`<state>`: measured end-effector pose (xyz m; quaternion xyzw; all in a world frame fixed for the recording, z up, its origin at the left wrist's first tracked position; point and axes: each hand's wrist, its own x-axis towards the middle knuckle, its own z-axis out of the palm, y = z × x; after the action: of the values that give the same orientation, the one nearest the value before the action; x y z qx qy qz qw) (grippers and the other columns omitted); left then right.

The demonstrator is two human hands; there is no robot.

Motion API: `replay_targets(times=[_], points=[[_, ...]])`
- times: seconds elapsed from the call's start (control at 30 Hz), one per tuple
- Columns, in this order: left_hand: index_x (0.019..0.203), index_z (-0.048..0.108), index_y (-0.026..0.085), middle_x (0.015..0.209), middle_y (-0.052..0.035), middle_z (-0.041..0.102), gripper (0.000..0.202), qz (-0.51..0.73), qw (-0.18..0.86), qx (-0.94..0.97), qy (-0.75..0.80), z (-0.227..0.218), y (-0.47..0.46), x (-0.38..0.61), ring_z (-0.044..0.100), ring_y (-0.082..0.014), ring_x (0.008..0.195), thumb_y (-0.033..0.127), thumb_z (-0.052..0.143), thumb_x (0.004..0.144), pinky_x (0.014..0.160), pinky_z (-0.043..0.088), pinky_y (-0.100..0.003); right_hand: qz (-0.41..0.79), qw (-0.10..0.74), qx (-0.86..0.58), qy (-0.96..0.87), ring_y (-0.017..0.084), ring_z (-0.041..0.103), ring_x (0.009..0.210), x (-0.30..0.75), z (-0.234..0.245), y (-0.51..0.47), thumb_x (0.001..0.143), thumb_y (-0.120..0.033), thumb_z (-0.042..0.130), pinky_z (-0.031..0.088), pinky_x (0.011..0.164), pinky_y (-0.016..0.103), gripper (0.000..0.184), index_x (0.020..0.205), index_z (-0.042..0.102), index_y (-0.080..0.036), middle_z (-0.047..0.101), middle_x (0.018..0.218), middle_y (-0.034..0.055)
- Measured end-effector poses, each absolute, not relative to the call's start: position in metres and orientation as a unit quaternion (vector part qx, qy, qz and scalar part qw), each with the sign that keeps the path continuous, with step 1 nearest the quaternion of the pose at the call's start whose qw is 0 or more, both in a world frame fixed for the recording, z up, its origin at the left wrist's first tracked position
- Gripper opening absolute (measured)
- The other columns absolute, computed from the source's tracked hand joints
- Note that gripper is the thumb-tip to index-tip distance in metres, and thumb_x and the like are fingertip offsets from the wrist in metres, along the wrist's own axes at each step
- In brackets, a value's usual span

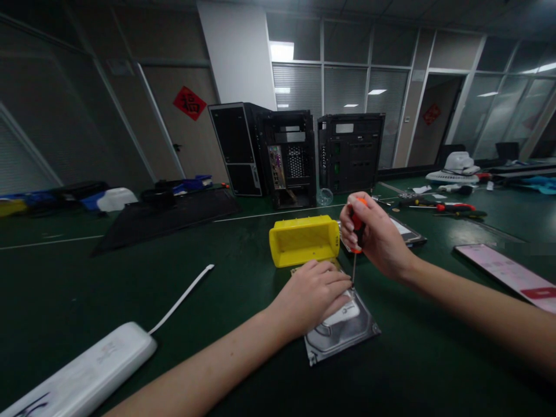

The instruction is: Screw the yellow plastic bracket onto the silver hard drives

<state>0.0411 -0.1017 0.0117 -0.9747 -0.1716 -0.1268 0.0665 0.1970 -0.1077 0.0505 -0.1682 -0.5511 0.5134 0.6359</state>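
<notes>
A silver hard drive lies flat on the green table, its label partly covered. My left hand rests across the drive and holds it down, fingers together and fingertips close to the screwdriver's tip. In my closed right hand is a screwdriver with a red and black handle. It stands nearly upright, its tip at the drive's right edge; the screw under it is too small to make out. Just behind the drive, a yellow bin sits with its open side toward me. Another drive is partly hidden behind my right hand.
Computer cases stand at the back, with a small clear cup before them. Several tools lie at the right, and a phone is nearer. A white power strip occupies the front left; a black mat lies behind.
</notes>
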Motion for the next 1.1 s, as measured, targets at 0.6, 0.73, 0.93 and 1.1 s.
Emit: replay_targets(times=[0.6,0.73,0.93,1.1], points=[[0.11,0.057,0.019,0.107,-0.0039,0.061,0.027,-0.127,0.072,-0.973,-0.177,0.0127,-0.1007,0.0404,0.051,-0.0195,0.096,0.028,0.043,0.09,0.079,0.04,-0.032,0.518,0.643,-0.181,-0.535,0.006,0.041,0.051,0.1966,0.0536,-0.1086,0.085,-0.032,0.045,0.029,0.044,0.021,0.013,0.08,0.046,-0.02,0.048,0.074,-0.0019],[0.109,0.058,0.019,0.107,-0.0036,0.062,0.026,-0.133,0.073,-0.973,-0.173,0.0128,-0.1011,0.0409,0.052,-0.0187,0.095,0.027,0.044,0.089,0.079,0.04,-0.032,0.522,0.638,-0.185,-0.535,0.005,0.033,0.044,0.1961,0.0544,-0.1107,0.083,-0.028,0.05,0.022,0.042,0.02,0.011,0.079,0.042,-0.022,0.044,0.064,-0.0051],[0.109,0.057,0.019,0.107,-0.0033,0.061,0.025,-0.133,0.076,-0.972,-0.178,0.0135,-0.1023,0.0409,0.052,-0.0181,0.095,0.027,0.045,0.089,0.079,0.04,-0.031,0.542,0.634,-0.173,-0.524,0.006,0.024,0.042,0.1965,0.0551,-0.1091,0.084,-0.041,0.043,0.017,0.041,0.021,0.019,0.081,0.045,-0.023,0.035,0.057,-0.0058],[0.11,0.057,0.019,0.107,-0.0036,0.061,0.026,-0.129,0.074,-0.973,-0.178,0.0137,-0.1024,0.0409,0.052,-0.0186,0.096,0.027,0.044,0.089,0.079,0.04,-0.032,0.548,0.626,-0.177,-0.526,0.007,0.026,0.042,0.1977,0.0552,-0.1092,0.085,-0.045,0.036,0.021,0.041,0.022,0.03,0.079,0.052,-0.021,0.036,0.058,-0.0041]])
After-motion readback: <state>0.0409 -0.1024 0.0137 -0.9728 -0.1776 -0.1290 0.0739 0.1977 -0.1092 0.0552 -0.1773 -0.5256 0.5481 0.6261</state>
